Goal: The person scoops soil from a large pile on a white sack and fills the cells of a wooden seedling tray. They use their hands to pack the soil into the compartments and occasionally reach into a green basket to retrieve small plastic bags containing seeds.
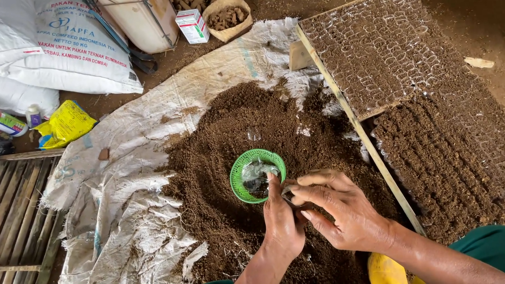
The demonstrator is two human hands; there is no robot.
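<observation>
I take the green mesh basket [257,175] on the soil heap [235,126] as my landmark. Just below it my left hand [282,220] and right hand [340,209] crowd together, blocking that side. Above and left of the basket, open soil and crumpled sacking [123,181] leave room to pass. To its right, a wooden slat [357,126] and seedling trays [384,45] bar the way.

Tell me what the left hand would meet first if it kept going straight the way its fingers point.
The left hand points up the picture, away from the person. Straight on, it would first meet the small green basket on the brown soil heap, probably the clear plastic lying in it; depth is hard to judge.
</observation>
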